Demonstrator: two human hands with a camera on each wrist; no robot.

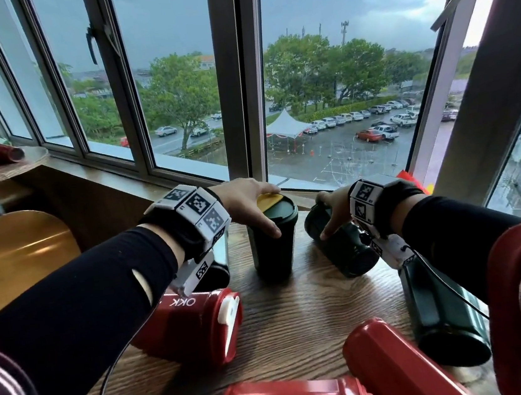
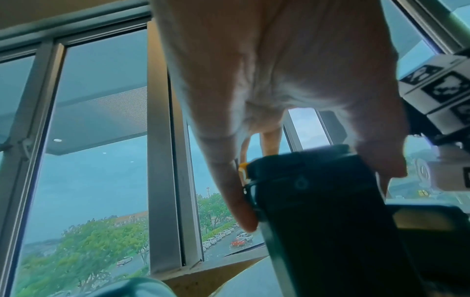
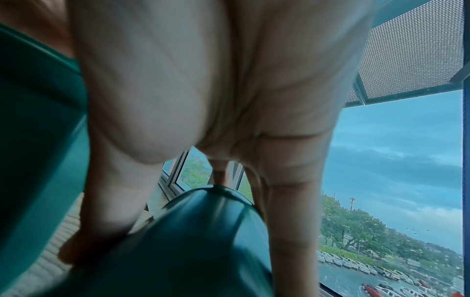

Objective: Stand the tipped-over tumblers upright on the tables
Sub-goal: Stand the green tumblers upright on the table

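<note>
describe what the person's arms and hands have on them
Both arms wear tight black sleeves under striped dark red cuffs. Each wrist carries a black strap with white blocks of black square markers, and a thin black cable trails off. The left hand and right hand are bare.

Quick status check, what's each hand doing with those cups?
Left hand grips upright green tumbler by its lid. Right hand grips tipped green tumbler. Red tumblers lie nearby.
</note>
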